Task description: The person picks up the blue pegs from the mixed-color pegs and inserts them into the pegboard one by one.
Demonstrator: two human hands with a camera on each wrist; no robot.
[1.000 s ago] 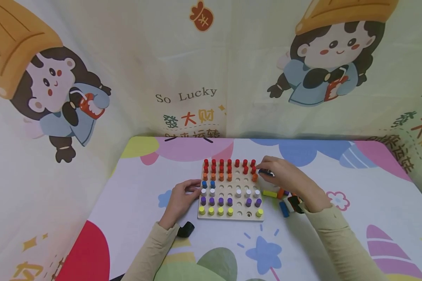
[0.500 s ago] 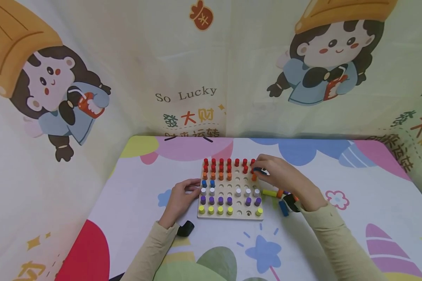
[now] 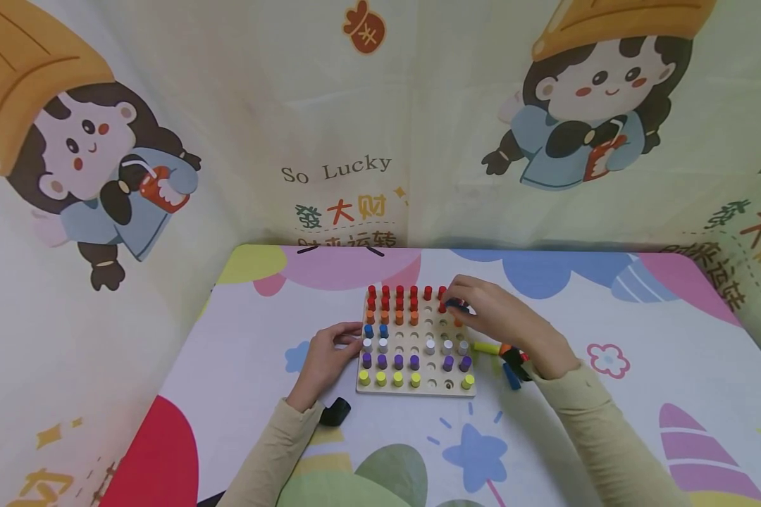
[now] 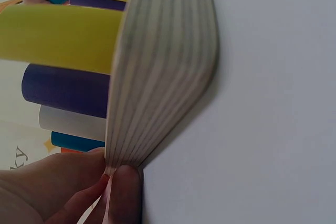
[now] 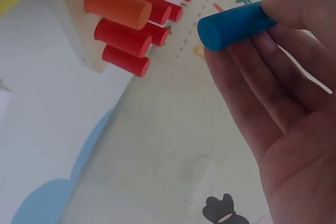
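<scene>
A wooden pegboard [image 3: 396, 392] lies on the table, with rows of red, orange, blue, white, purple and yellow pegs standing in its holes. My left hand [image 3: 325, 359] grips its left edge; in the left wrist view, thumb and fingers pinch the board's side [image 4: 163, 51]. Over the board's far right part, my right hand [image 3: 495, 313] holds a blue peg [image 5: 236, 26] between thumb and fingertips. That peg is tilted and above the board. Close by stand an orange peg [image 5: 118, 8] and several red pegs [image 5: 123, 38]. The hand hides the far right corner in the head view.
Loose pegs lie right of the board, among them a yellow one [image 3: 485, 348] and a blue one [image 3: 511, 376], partly under the right wrist. A black wrist camera [image 3: 335, 413] sits by the left sleeve. A printed cloth wall [image 3: 444, 176] rises behind the table.
My right hand has moved left with the blue peg, from beside the board's right edge to over its far right pegs. My left hand has stayed at the board's edge.
</scene>
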